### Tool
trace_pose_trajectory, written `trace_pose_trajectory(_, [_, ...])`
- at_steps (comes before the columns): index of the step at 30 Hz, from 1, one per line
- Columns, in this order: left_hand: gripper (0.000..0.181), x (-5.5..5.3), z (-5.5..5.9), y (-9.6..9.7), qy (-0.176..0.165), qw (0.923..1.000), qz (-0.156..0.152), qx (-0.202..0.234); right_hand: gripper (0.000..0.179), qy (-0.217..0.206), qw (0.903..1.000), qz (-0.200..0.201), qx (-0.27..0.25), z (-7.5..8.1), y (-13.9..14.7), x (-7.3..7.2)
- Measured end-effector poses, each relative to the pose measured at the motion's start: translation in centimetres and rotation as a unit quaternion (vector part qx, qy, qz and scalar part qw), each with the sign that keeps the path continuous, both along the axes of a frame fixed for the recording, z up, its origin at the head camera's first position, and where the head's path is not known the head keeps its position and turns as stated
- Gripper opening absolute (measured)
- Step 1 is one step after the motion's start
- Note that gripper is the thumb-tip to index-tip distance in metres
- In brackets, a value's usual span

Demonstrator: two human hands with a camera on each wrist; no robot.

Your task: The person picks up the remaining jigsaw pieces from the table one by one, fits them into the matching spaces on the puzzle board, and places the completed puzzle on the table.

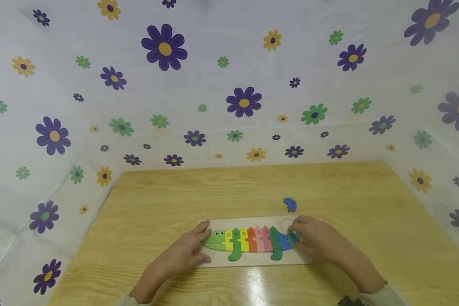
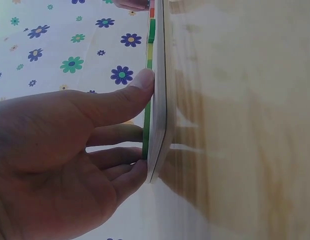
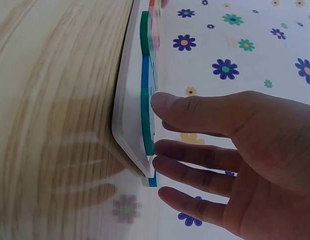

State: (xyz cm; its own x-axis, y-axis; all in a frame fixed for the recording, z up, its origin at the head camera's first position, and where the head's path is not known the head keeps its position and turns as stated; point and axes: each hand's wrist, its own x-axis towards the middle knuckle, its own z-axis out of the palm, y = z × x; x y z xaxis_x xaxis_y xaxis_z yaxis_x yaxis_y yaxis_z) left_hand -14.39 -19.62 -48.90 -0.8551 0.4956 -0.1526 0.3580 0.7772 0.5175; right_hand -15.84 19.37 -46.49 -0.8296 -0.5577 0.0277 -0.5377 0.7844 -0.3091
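Observation:
A wooden puzzle board (image 1: 252, 260) lies on the table with a row of colourful crocodile pieces in it. At its left end is the green crocodile head piece (image 1: 214, 242). My left hand (image 1: 187, 248) rests there, thumb and fingertips touching the board's end in the left wrist view. At the opposite end my right hand (image 1: 317, 238) pinches the teal tail piece (image 3: 147, 120) between thumb and fingers, low against the board, beside a blue piece (image 1: 284, 241). Part of the teal piece is hidden by the fingers in the head view.
A loose blue puzzle piece (image 1: 290, 205) lies on the wooden table (image 1: 168, 191) just beyond the board's far right corner. White flower-print sheeting (image 1: 214, 85) stands round the back and both sides.

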Motion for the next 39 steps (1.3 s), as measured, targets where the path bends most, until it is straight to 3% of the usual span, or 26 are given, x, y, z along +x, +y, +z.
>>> trace_pose_trajectory(12, [0.075, 0.1, 0.0, 0.0, -0.001, 1.0000, 0.005, -0.003, 0.027, -0.008, 0.9998, -0.011, -0.017, 0.1, 0.3, -0.7])
trace_pose_trajectory(23, [0.075, 0.0, -0.1, 0.0, 0.001, 1.0000, 0.001, 0.003, 0.024, 0.022, 0.9996, 0.005, -0.015, 0.9, 0.3, -1.4])
trace_pose_trajectory(29, [0.075, 0.0, 0.1, 0.0, -0.001, 1.0000, 0.005, 0.005, 0.023, 0.014, 0.9994, -0.011, -0.031, 1.3, 0.6, -2.0])
trace_pose_trajectory(39, [0.075, 0.1, 0.1, 0.0, -0.007, 0.9999, 0.012, 0.003, 0.020, 0.034, 0.9968, -0.001, -0.072, 2.0, 1.3, -3.4])
